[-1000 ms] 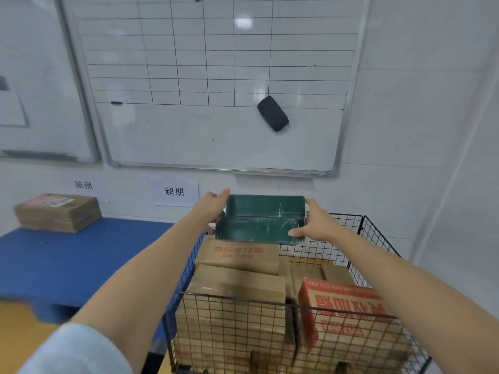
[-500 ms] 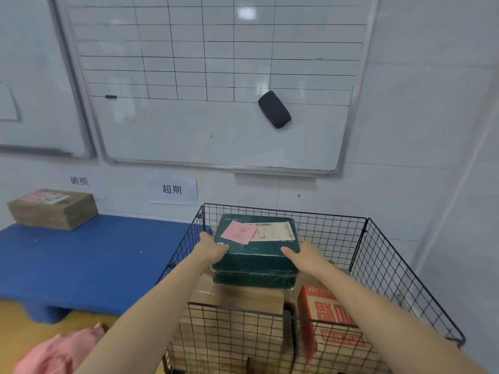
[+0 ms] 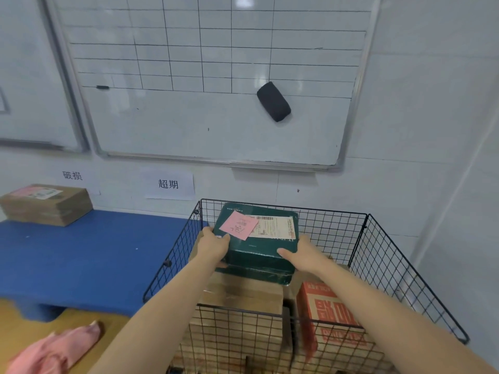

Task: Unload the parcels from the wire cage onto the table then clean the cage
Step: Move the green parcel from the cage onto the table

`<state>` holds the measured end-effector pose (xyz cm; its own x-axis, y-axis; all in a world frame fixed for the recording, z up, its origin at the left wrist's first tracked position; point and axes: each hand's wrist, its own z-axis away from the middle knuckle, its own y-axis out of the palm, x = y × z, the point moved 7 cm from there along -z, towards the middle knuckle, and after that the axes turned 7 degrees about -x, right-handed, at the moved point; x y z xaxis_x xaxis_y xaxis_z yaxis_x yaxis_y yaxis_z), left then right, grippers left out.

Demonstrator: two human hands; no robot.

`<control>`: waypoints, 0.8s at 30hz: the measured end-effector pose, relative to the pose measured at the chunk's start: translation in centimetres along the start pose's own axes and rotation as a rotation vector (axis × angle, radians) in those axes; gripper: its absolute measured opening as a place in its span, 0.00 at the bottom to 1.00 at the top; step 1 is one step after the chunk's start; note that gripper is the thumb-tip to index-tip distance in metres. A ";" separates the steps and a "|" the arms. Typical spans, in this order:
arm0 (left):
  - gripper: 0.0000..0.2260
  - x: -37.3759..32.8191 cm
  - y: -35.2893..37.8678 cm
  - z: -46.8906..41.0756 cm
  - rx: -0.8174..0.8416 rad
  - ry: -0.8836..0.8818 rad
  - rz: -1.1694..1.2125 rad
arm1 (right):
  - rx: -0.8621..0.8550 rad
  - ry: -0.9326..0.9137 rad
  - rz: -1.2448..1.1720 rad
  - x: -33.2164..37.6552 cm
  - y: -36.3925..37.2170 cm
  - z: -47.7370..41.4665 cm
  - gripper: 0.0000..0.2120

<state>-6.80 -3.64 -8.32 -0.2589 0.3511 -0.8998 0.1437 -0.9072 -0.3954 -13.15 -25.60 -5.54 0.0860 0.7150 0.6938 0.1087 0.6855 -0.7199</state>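
In the head view, the left hand (image 3: 213, 247) and right hand (image 3: 302, 255) gripped the green parcel (image 3: 256, 244) at its two near corners, fingers curled round its sides. The parcel was inside the wire cage (image 3: 391, 265), on or just above the brown cartons (image 3: 240, 295); I could not tell which. One brown parcel (image 3: 46, 205) lay on the blue bench (image 3: 94, 255). Unloading looked barely begun: the cartons and a red box (image 3: 332, 314) remained caged. Cleaning, perhaps with the pink cloth (image 3: 54, 349), was not yet done.
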 end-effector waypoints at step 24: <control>0.21 -9.4 -5.5 4.3 -0.239 0.198 0.165 | -0.129 -0.229 0.366 3.3 -7.5 2.5 0.54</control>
<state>-9.28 -2.92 3.07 -0.0263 0.2642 -0.9641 0.3942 -0.8836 -0.2529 -16.11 -28.04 2.07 -0.0778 0.9291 0.3616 0.2356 0.3695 -0.8988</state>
